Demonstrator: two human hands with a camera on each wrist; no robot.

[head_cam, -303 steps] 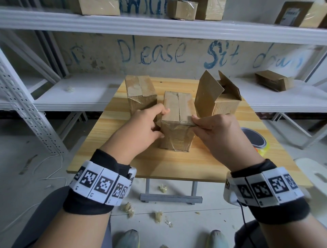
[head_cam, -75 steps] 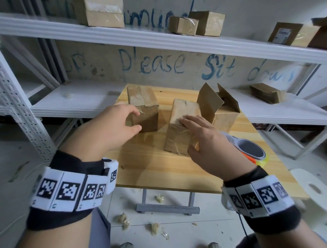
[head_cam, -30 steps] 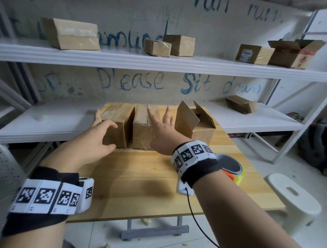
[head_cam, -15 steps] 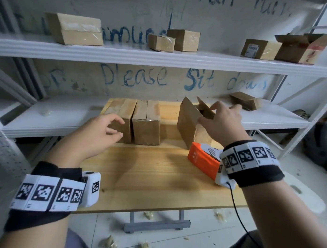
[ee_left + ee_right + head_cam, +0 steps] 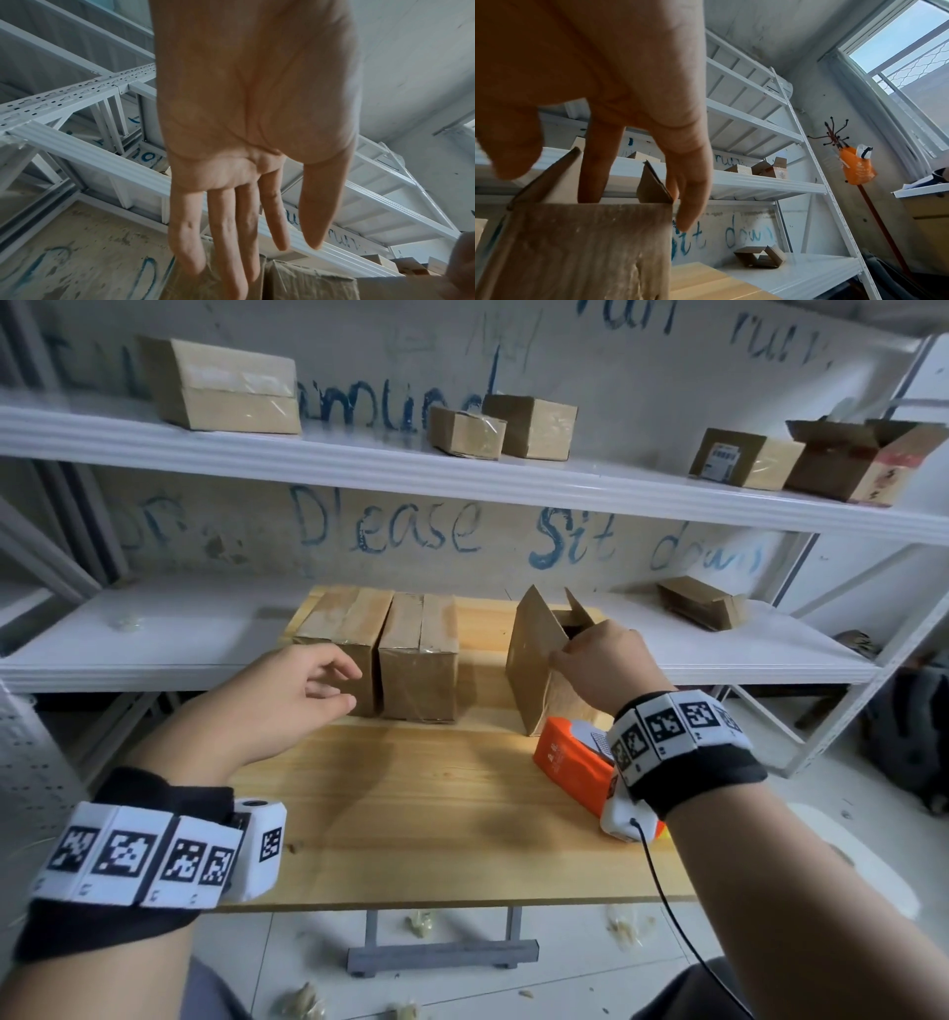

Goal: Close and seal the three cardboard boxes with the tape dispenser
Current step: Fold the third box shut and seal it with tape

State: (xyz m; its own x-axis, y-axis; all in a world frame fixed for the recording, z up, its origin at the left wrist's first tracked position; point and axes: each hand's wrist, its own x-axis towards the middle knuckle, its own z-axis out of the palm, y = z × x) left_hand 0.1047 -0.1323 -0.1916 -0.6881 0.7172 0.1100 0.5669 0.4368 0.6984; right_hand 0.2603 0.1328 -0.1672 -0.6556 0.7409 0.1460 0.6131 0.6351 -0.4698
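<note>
gap: sealed boxes [image 5: 418, 654] / open box [image 5: 534, 660] | front: tape dispenser [image 5: 570, 762]

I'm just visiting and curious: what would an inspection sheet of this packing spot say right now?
Surface: wooden table, mostly bare at the front.
Job's things: two closed boxes side by side; open box with flaps up; orange tape dispenser lying beside it.
Clutter: tape scraps on the floor.
Hands: left hand open, holding nothing; right hand at the open box's flaps, one finger inside.
Cables: black wire from the right wrist.
Surroundings: white shelves holding more boxes; painted wall.
</note>
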